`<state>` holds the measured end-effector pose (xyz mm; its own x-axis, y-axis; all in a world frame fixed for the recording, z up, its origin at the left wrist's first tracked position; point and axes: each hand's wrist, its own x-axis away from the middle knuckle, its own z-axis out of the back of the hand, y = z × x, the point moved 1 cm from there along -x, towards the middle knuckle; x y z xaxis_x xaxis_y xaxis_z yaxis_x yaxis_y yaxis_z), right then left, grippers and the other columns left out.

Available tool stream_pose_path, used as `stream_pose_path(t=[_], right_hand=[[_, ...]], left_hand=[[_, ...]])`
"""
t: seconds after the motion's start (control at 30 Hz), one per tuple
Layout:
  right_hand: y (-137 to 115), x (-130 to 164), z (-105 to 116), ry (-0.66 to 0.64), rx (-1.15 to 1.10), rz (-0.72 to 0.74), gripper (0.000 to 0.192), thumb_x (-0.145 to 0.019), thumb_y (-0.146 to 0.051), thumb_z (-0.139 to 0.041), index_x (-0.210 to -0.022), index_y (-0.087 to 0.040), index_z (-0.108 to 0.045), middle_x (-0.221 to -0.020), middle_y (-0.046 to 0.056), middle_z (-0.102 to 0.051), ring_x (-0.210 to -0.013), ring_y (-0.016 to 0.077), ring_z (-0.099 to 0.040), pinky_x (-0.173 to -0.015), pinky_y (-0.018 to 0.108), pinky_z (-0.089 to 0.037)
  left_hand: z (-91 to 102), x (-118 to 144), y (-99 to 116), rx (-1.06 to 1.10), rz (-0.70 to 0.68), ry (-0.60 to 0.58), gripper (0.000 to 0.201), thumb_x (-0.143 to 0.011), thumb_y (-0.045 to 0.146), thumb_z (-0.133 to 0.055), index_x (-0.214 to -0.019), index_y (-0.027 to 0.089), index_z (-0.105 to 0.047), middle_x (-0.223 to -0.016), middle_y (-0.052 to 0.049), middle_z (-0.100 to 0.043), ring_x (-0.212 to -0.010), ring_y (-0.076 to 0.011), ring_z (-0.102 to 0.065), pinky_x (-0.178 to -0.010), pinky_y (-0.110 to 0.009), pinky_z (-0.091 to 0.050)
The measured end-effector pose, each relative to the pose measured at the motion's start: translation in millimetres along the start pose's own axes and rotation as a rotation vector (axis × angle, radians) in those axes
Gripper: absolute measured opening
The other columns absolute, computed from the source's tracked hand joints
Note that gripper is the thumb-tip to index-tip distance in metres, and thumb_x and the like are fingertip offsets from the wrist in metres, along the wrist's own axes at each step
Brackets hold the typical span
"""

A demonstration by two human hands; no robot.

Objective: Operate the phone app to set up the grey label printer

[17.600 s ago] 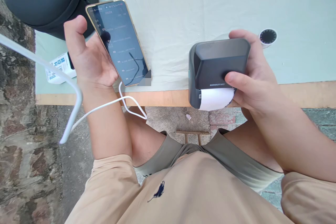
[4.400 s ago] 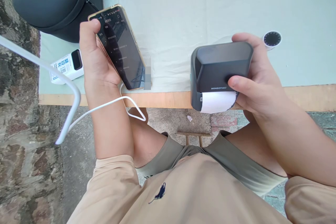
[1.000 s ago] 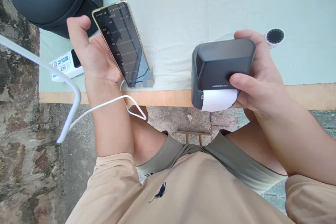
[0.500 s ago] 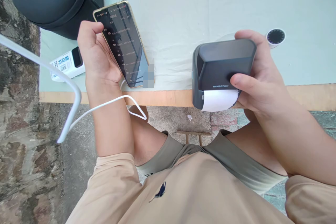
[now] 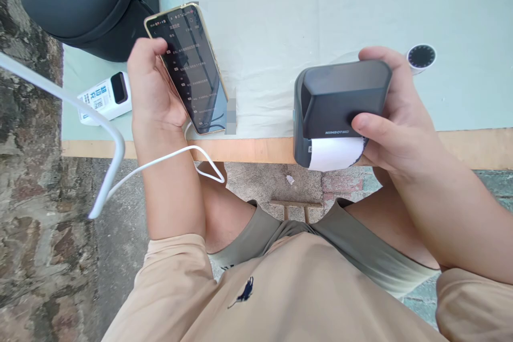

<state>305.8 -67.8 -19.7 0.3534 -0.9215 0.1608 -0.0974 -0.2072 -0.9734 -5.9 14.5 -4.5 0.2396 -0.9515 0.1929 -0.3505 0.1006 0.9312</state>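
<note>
Left hand grips the smartphone, thumb on its screen; right hand clasps the label printer, white label paper just emerging, not torn off.

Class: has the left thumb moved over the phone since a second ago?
Yes. The left hand thumb has swung right onto the phone screen, away from the white box.

A pale green cloth is covering a wooden table. On the cloth, a dark zipped bag is sitting far left, a white box just below it, a small round black-topped roll far right.
</note>
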Motion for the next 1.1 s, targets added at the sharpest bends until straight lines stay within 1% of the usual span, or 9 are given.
stream_pose_path(t=[0.07,0.13,0.27,0.37,0.57,0.73,0.8,0.9,1.1], right_hand=[[0,0,0,-0.008,0.000,0.002,0.080,-0.084,-0.063,-0.087,-0.144,-0.050,-0.036,-0.136,-0.001,-0.061,-0.102,0.0135,-0.074,-0.072,0.030,-0.071],[2,0,1,-0.011,0.008,-0.002,0.080,-0.084,-0.064,-0.087,-0.144,-0.050,-0.035,-0.136,-0.001,-0.061,-0.103,0.0145,-0.075,-0.070,0.030,-0.070],[4,-1,3,-0.021,0.033,0.035,0.079,-0.085,-0.066,-0.085,-0.145,-0.051,-0.035,-0.133,-0.002,-0.062,-0.103,0.0152,-0.076,-0.068,0.029,-0.068],[5,-1,3,-0.030,0.039,0.037,0.078,-0.086,-0.066,-0.084,-0.145,-0.052,-0.036,-0.136,-0.002,-0.062,-0.107,0.0166,-0.076,-0.069,0.031,-0.068],[4,-1,0,-0.014,0.001,0.032,0.078,-0.084,-0.062,-0.087,-0.143,-0.052,-0.038,-0.131,-0.001,-0.062,-0.105,0.0162,-0.076,-0.065,0.028,-0.068],[4,0,1,-0.014,-0.006,0.020,0.075,-0.085,-0.062,-0.087,-0.143,-0.054,-0.041,-0.131,-0.002,-0.061,-0.103,0.0140,-0.075,-0.068,0.028,-0.069],[4,0,1,-0.018,0.003,0.035,0.074,-0.085,-0.061,-0.087,-0.143,-0.054,-0.042,-0.129,-0.003,-0.062,-0.103,0.0135,-0.075,-0.064,0.024,-0.066],[4,0,1,-0.009,0.015,0.052,0.073,-0.085,-0.062,-0.087,-0.142,-0.054,-0.043,-0.128,-0.003,-0.062,-0.105,0.0133,-0.075,-0.060,0.019,-0.062],[3,0,0,-0.014,-0.009,0.028,0.074,-0.085,-0.061,-0.087,-0.142,-0.053,-0.041,-0.130,-0.003,-0.062,-0.106,0.0146,-0.075,-0.072,0.030,-0.070]], left_hand=[[-1.6,2,3,0.010,-0.002,-0.140,0.023,-0.091,0.043,-0.058,-0.086,0.025,-0.070,-0.101,-0.008,-0.072,-0.118,-0.0310,-0.069,-0.107,-0.041,-0.064],[-1.2,3,5,0.026,0.007,-0.193,0.023,-0.094,0.043,-0.058,-0.090,0.025,-0.071,-0.104,-0.009,-0.074,-0.128,-0.0341,-0.066,-0.113,-0.044,-0.061],[1.3,2,5,0.023,0.001,-0.150,0.023,-0.095,0.040,-0.054,-0.090,0.024,-0.071,-0.103,-0.009,-0.076,-0.129,-0.0355,-0.065,-0.114,-0.050,-0.061],[1.1,0,3,-0.005,-0.024,-0.181,0.027,-0.093,0.042,-0.056,-0.090,0.021,-0.072,-0.102,-0.011,-0.075,-0.125,-0.0348,-0.067,-0.109,-0.048,-0.064],[3.7,-4,0,0.038,-0.043,-0.116,0.019,-0.091,0.039,-0.060,-0.085,0.025,-0.070,-0.095,-0.007,-0.072,-0.115,-0.0306,-0.072,-0.105,-0.044,-0.065],[4.7,-4,-2,0.019,-0.080,-0.046,0.021,-0.093,0.035,-0.057,-0.086,0.022,-0.072,-0.090,-0.006,-0.069,-0.094,-0.0237,-0.071,-0.102,-0.040,-0.067],[1.6,0,1,0.024,-0.048,-0.070,0.025,-0.095,0.037,-0.055,-0.087,0.021,-0.071,-0.093,-0.007,-0.070,-0.102,-0.0248,-0.072,-0.102,-0.041,-0.068],[-4.0,8,7,0.054,0.042,-0.182,0.039,-0.103,0.048,-0.047,-0.090,0.018,-0.068,-0.107,-0.009,-0.072,-0.125,-0.0292,-0.072,-0.106,-0.043,-0.067],[-3.1,12,11,0.101,0.069,-0.241,0.044,-0.107,0.048,-0.040,-0.096,0.016,-0.068,-0.110,-0.009,-0.071,-0.131,-0.0303,-0.072,-0.108,-0.047,-0.067]])
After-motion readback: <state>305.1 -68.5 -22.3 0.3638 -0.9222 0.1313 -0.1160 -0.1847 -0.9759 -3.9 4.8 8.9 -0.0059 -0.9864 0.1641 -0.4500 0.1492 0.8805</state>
